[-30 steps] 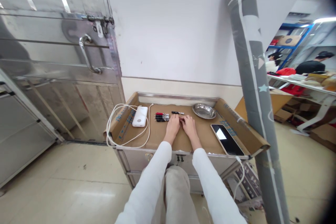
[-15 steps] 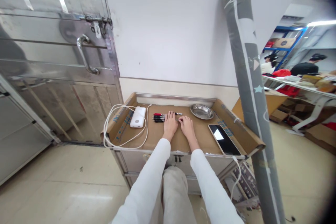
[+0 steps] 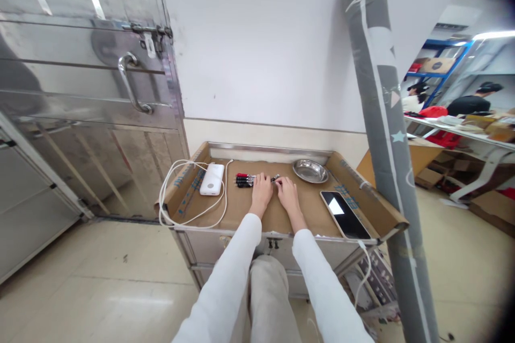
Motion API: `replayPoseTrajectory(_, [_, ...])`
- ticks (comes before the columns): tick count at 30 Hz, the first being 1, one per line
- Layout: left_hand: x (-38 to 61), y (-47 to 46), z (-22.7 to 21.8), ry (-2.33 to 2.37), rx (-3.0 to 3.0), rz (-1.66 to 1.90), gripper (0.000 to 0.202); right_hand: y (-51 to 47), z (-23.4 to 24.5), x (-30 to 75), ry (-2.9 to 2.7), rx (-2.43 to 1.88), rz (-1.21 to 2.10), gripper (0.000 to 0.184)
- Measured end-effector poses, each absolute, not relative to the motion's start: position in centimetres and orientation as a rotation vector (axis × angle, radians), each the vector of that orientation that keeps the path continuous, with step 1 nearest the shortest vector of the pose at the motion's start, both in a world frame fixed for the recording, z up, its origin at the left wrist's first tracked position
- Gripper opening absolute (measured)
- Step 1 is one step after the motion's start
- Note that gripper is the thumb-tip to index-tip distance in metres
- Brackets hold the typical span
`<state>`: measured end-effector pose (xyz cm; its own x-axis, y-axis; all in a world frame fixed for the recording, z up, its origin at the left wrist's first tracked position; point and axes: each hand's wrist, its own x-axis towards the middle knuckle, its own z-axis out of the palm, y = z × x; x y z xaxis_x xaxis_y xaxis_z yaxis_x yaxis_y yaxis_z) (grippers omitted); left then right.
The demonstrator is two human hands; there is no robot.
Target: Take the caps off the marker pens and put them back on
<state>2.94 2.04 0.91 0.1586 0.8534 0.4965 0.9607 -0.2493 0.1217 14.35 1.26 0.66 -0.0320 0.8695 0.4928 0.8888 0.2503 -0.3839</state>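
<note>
Both my hands rest close together on a cardboard-lined metal cart top [image 3: 249, 209]. My left hand [image 3: 261, 191] lies with its fingers over the right end of a small row of black and red pens [image 3: 244, 179]. My right hand [image 3: 287, 192] sits beside it, fingertips pinched on a small dark pen [image 3: 274, 178] that pokes out between the two hands. How tightly either hand grips is hard to see at this size.
A white power bank [image 3: 212, 178] with a looped white cable [image 3: 177, 193] lies at the left. A round steel dish [image 3: 310, 170] sits at the back right, a phone [image 3: 345, 206] at the right edge. A grey rolled mat [image 3: 382, 134] leans right; a steel door [image 3: 88, 86] stands left.
The lone pen that lay further back on the cardboard is now between my fingertips. My left hand has reached forward to the pen row. The view has shifted slightly.
</note>
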Motion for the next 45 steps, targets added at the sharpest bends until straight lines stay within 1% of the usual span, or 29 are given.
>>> replayPoseTrajectory(12, [3.04,2.02,0.75,-1.756,-2.187,-0.705,0.015,1.38,0.52,14.40,-1.866,-1.611,-0.026,0.020])
replayPoseTrajectory(28, [2.97,2.05,0.98,-1.786,-2.236,-0.704,0.014,1.97,-0.06,14.67,-1.847,-1.587,0.007,0.020])
replayPoseTrajectory(45, [2.99,1.96,0.91,-1.790,-2.238,-0.716,0.018,1.85,0.18,14.65,-1.854,-1.600,0.012,0.019])
